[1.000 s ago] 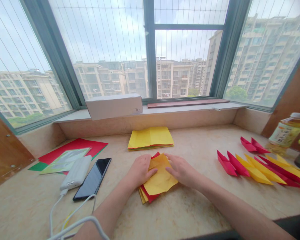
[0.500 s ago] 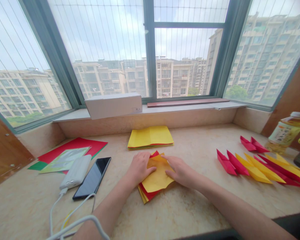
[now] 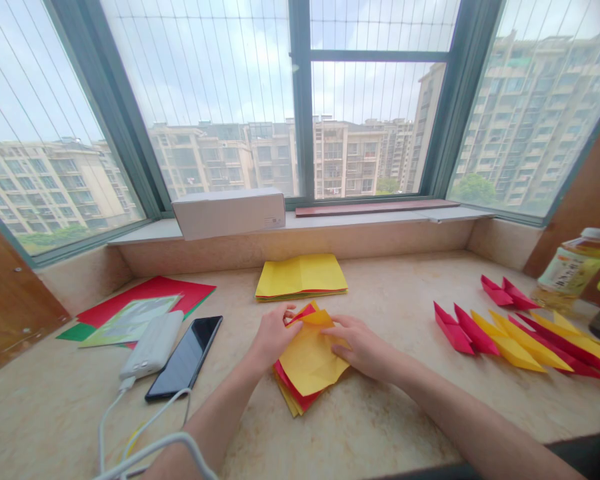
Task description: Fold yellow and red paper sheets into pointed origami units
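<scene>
Left hand (image 3: 274,339) pinches folded papers (image 3: 311,365) before yellow paper stack (image 3: 303,275), right hand (image 3: 364,348) loosely spread; uneven pressure could skew layers.

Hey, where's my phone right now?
In the head view, the black smartphone lies on the counter to the left of your left hand, just right of the white power bank.
</scene>
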Demonstrator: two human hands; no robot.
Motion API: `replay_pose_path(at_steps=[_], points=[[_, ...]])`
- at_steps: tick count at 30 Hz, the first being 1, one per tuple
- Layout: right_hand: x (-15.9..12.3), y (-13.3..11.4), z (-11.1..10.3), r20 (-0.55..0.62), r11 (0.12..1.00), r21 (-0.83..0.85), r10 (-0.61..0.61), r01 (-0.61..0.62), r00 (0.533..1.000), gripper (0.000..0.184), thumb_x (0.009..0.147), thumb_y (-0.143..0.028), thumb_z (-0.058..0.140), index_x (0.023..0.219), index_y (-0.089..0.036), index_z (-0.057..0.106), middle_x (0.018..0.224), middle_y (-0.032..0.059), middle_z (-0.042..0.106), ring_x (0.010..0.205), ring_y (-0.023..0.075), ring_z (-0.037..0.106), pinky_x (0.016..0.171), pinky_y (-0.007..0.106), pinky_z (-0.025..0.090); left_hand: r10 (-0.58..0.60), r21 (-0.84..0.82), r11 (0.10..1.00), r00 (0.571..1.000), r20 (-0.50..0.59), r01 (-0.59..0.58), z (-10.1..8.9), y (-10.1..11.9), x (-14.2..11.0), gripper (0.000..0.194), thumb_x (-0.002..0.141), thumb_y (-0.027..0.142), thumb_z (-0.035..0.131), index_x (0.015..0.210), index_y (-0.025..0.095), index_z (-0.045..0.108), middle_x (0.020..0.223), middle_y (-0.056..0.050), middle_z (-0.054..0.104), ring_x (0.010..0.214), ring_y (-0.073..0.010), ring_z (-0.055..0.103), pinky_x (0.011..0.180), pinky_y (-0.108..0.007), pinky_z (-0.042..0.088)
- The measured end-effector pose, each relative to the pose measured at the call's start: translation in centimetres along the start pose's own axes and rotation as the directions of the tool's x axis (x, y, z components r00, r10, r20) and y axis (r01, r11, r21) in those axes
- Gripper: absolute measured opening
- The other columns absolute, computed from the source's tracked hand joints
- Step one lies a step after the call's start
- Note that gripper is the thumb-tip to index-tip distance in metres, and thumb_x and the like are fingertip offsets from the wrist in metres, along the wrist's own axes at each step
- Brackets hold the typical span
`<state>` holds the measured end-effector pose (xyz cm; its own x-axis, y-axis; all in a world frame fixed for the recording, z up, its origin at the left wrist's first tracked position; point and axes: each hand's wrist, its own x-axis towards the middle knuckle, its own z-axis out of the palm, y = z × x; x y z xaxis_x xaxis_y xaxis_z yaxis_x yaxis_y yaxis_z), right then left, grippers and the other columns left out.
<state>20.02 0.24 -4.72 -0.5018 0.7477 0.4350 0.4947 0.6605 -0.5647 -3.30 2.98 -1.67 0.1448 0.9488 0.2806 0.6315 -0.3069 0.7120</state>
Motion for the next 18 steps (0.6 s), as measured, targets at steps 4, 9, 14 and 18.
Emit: replay_pose_path(at_steps=[4, 9, 14, 18], points=[[-0.2, -0.1, 0.0, 0.0, 1.0, -0.031, 0.001, -0.001, 1.0, 0.05, 0.082, -0.009, 0.062, 0.125, -0.035, 0.064, 0.142, 0.0037, 0.053, 0.13, 0.0307, 0.049, 0.107, 0.058, 0.04, 0.057, -0.01, 0.998, 0.998, 0.033, -0.056, 0.0, 0.3, -0.2, 0.025, 0.075, 0.024, 0.066, 0.099, 0.018, 0.07, 0.095, -0.008, 0.075, 0.086, -0.0254, 0.07, 0.079, -0.036, 0.054], [-0.1, 0.0, -0.2, -0.097, 0.995, -0.055, 0.075, -0.08, 0.992, 0.065, 0.081, -0.015, 0.067, 0.14, -0.035, 0.048, 0.15, 0.0077, 0.044, 0.136, 0.0323, 0.043, 0.109, 0.058, 0.036, 0.111, -0.116, 0.988, 0.993, 0.04, -0.106, -0.1, 0.8, -0.2, 0.019, 0.077, 0.024, 0.062, 0.092, 0.02, 0.073, 0.095, -0.005, 0.076, 0.086, -0.0241, 0.07, 0.079, -0.035, 0.053], [0.7, -0.5, -1.4, -0.307, 0.991, 0.004, 0.127, -0.132, 0.943, 0.072, 0.086, -0.026, 0.064, 0.15, -0.03, 0.03, 0.152, 0.0117, 0.039, 0.142, 0.03, 0.034, 0.115, 0.056, 0.03, -0.019, -0.378, 0.926, 0.997, -0.071, -0.009, -0.3, 1.3, 0.1, 0.032, 0.083, 0.045, 0.061, 0.096, 0.015, 0.066, 0.085, -0.007, 0.074, 0.075, -0.0228, 0.069, 0.066, -0.032, 0.054], [1.4, -0.8, -1.7, -0.349, 0.942, 0.318, 0.219, -0.105, 0.911, 0.071, 0.091, -0.039, 0.059, 0.151, -0.026, 0.024, 0.139, 0.0131, 0.055, 0.126, 0.0277, 0.054, 0.104, 0.05, 0.045, -0.01, -0.626, 0.777, 0.992, -0.126, -0.072, -0.1, 2.1, -0.1, 0.041, 0.085, 0.054, 0.058, 0.102, 0.017, 0.056, 0.098, -0.009, 0.073, 0.086, -0.0228, 0.07, 0.071, -0.033, 0.056]])
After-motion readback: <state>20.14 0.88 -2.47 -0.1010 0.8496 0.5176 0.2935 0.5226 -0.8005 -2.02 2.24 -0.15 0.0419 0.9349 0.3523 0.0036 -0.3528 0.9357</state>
